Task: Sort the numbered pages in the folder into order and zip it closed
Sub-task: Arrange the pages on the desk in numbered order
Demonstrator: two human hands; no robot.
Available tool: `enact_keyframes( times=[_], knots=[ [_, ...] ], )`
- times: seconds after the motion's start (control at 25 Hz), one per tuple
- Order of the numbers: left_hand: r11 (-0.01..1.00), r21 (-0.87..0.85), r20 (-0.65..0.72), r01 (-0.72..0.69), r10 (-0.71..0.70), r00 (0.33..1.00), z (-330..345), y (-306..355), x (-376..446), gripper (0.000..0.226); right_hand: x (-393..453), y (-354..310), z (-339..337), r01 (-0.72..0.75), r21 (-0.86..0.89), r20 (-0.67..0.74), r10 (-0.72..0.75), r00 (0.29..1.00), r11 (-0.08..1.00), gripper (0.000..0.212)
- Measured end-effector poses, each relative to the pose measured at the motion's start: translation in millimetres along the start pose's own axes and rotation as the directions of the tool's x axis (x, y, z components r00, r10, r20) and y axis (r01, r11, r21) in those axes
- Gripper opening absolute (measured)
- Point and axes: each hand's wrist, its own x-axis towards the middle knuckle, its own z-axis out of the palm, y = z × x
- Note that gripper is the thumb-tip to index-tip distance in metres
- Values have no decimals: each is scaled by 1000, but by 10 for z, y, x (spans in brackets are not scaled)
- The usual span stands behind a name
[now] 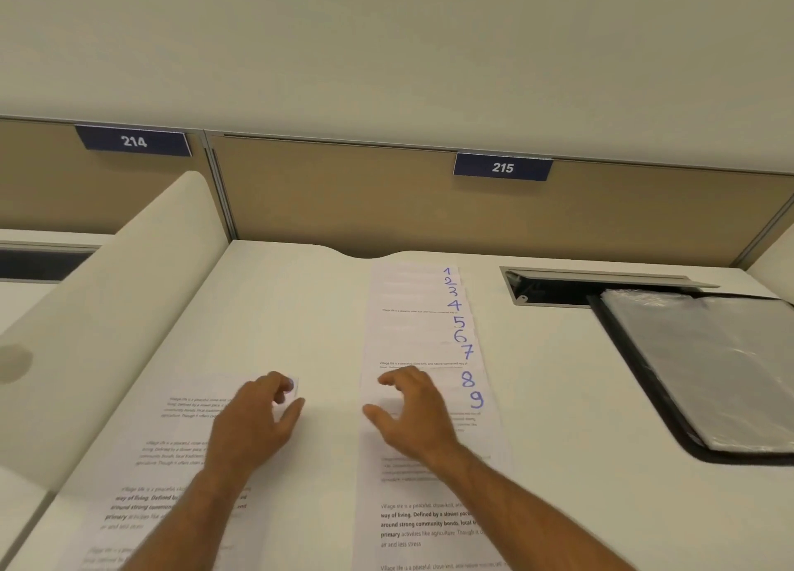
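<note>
A staggered column of white printed pages [419, 338] runs down the middle of the desk, their top right corners showing blue handwritten numbers 1 to 9 in order. My right hand [410, 411] rests with spread fingers on the lowest sheets, beside the 8 and 9. To the left lies one more printed page [172, 454]; my left hand [260, 420] covers its top right corner, fingers curled on the paper, and its number is hidden. The black zip folder [636, 355] lies open at the right, showing clear plastic sleeves [713, 364].
A white curved divider [107, 312] borders the desk on the left. A tan partition [343, 192] with labels 214 and 215 stands behind. An open cable hatch [554, 289] sits at the back right, partly under the folder.
</note>
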Motion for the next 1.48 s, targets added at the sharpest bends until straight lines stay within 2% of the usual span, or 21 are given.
enact_keyframes(
  times=[0.08, 0.12, 0.24, 0.32, 0.48, 0.64, 0.8, 0.88, 0.96, 1.04, 1.08, 1.32, 1.48],
  knots=[
    [984, 146, -23, -104, 109, 994, -135, -367, 30, 42, 99, -224, 238, 62, -93, 173, -45, 984, 994, 67],
    [971, 212, -3, -110, 113, 994, -184, -520, 23, 54, 145, -323, 337, 88, -134, 250, -53, 967, 987, 76],
    [941, 338, 112, -10, -29, 993, -242, -807, -42, 85, 267, -549, 583, 139, -234, 402, -35, 915, 962, 97],
    [939, 342, 209, 42, -120, 971, -201, -869, -98, 100, 340, -611, 723, 149, -280, 462, -3, 887, 948, 107],
    [929, 367, 293, 37, -153, 944, -149, -830, -137, 102, 452, -646, 898, 183, -419, 468, 39, 883, 890, 126],
    [921, 388, 286, 26, -147, 947, -138, -858, -150, 104, 495, -630, 991, 161, -500, 454, 99, 886, 851, 119],
    [925, 381, 292, 10, -131, 947, -116, -868, -147, 105, 496, -656, 1046, 115, -396, 493, 105, 864, 911, 109],
    [928, 373, 295, 2, -120, 948, -112, -885, -153, 103, 474, -727, 1110, 81, -262, 487, 59, 872, 962, 90],
    [933, 359, 300, 11, -127, 945, -126, -896, -142, 98, 424, -814, 1194, 23, -67, 369, 4, 929, 997, 63],
    [939, 343, 293, 37, -144, 945, -124, -881, -140, 89, 368, -901, 1236, -86, 52, 279, 68, 958, 995, 39],
    [944, 324, 281, 57, -153, 947, -122, -861, -139, 87, 349, -923, 1247, -153, 85, 279, 124, 952, 985, 35],
    [966, 127, 189, 226, -247, 950, -139, -684, 27, 95, 435, -877, 925, -334, 292, 191, 288, 938, 896, 15],
    [918, -197, 73, 345, -337, 939, -152, -372, 161, 89, 543, -512, 492, -426, 451, 215, 368, 905, 784, 14]
  ],
)
